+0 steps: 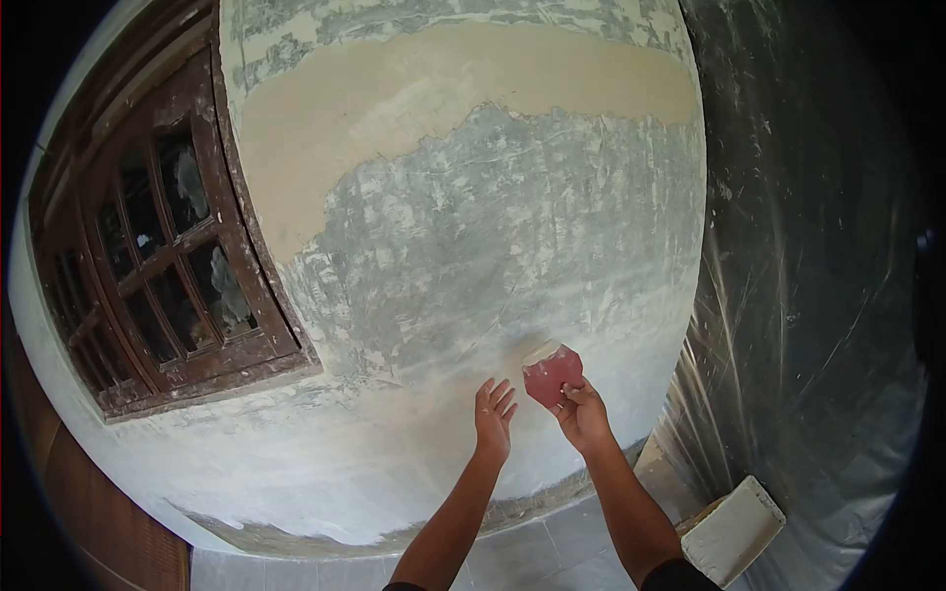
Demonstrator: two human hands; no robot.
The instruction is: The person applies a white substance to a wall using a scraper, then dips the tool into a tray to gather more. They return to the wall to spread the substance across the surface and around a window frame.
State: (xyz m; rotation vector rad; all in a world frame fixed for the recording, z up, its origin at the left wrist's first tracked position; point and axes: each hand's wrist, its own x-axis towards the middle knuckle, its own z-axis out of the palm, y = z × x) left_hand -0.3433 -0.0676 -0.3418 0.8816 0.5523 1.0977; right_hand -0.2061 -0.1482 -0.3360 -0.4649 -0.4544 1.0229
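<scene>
My right hand (583, 411) grips the lower right edge of a flat red scraper (553, 377), thumb on its face. Pale plaster sticks to the scraper's top edge, which is at or close to the wall (463, 246). Just left of it, my left hand (495, 419) is raised with its fingers apart and holds nothing. Above both hands the wall is patchy grey and white, with a band of smooth beige plaster (443, 79) across its upper part.
A brown wooden window (177, 256) with small panes is set in the wall at the left. Dark plastic sheeting (808, 246) hangs at the right. A plaster-smeared container (734, 532) stands at the lower right on the grey tiled floor (512, 557).
</scene>
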